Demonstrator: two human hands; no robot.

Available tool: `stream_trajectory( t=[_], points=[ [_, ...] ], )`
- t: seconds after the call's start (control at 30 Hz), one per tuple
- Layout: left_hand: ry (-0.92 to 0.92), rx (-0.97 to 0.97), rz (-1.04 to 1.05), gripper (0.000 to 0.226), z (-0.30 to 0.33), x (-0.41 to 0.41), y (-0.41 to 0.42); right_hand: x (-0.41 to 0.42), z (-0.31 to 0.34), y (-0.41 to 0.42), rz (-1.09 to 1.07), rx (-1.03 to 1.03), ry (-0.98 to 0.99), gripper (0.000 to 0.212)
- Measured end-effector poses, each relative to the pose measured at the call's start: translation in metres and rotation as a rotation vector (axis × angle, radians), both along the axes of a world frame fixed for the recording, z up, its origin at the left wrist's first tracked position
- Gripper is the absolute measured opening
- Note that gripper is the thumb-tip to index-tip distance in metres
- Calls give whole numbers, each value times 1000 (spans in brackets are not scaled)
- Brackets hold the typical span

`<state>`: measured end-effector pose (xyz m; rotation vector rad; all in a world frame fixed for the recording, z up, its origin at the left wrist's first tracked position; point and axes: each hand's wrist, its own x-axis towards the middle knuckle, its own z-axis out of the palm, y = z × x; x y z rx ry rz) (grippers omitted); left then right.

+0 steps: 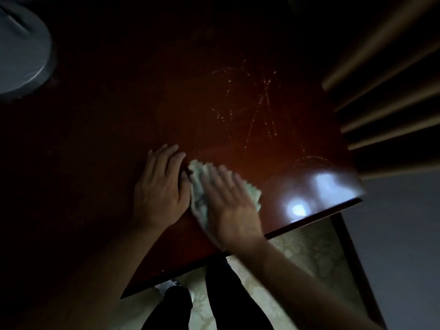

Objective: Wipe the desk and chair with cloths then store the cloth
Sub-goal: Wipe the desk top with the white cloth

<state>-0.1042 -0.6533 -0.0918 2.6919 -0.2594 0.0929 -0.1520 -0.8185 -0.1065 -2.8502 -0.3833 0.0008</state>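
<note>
Two bare forearms enter from the bottom of the view and reach forward over the near edge of a dark reddish-brown desk [166, 96]; beneath them stand the person's dark trouser legs [238, 298] and a pale shoe [166, 285] on a light patterned floor [309, 253]. The right forearm angles in from the lower right, and the right hand [228, 206] lies palm down with its fingers straight and close together, pressing flat on a pale greenish cloth [200, 186]; this hand is blurred by motion. The cloth lies crumpled on the desktop near the front edge, showing past the fingertips, along the hand's left side and at a scalloped edge on its right. Just beside it, the left hand [159, 186] rests palm down on the bare desktop, fingers extended and only slightly spread, holding nothing; its thumb side sits right against the cloth. To the right of the hands, the glossy corner of the desk carries bright reflections of light, and farther back the surface shows a patch of fine pale scratches [257, 103]. At the far left, a grey round object [21, 51] sits on the desk, blurred and cut off by the frame. Beyond the desk's right edge, light slanted slats [381, 75] stand in shadow.
</note>
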Motion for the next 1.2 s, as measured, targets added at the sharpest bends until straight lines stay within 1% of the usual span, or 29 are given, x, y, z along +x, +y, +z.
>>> stream_trajectory(
  t=[0.1,0.13,0.2,0.27,0.37,0.43,0.47,0.53,0.6,0.67,0.7,0.77,0.83,0.9,0.97,1.0,1.03,1.1,1.13,1.17,1.2],
  points=[
    [-13,18,5,38,1,1,-1,49,12,-61,-254,-34,-37,56],
    [-13,13,8,38,2,0,-1,59,15,-70,-306,-40,-35,56],
    [-2,-33,14,40,2,0,0,53,12,-56,-327,-31,-29,58],
    [25,-96,39,47,5,0,2,15,5,-18,-213,2,-28,56],
    [58,-146,56,53,7,0,7,-60,3,32,125,36,14,51],
    [63,-164,38,53,8,1,9,-74,6,36,279,50,20,46],
    [57,-172,22,53,8,1,9,-67,8,31,310,63,7,44],
    [51,-191,6,53,7,1,10,-42,13,21,247,85,-30,44],
    [42,-204,0,52,6,0,13,-20,15,23,57,103,-37,46],
    [43,-215,0,51,8,0,12,-21,16,43,-94,140,-24,49],
    [40,-224,-3,51,9,0,11,-31,14,54,-108,147,-35,48],
    [27,-241,-27,49,8,-1,11,-61,9,73,-29,146,-66,37],
    [9,-261,-32,46,7,-1,11,-86,6,77,125,127,-42,31],
    [6,-272,-19,45,6,-1,12,-89,8,69,282,113,-3,33],
    [10,-263,-17,43,6,-1,12,-68,10,53,391,57,-44,32],
    [10,-257,-20,42,6,-1,11,-53,12,45,390,21,-71,31],
    [10,-252,-20,41,6,0,11,-41,13,39,335,5,-92,32],
    [8,-239,-12,40,6,0,12,-37,15,43,168,47,-96,38],
    [9,-236,-9,40,5,0,12,-46,15,51,133,82,-89,40],
    [8,-235,-13,40,6,0,12,-61,13,60,162,101,-76,39],
    [7,-233,-18,40,6,0,11,-77,10,66,237,105,-64,36]
  ],
)
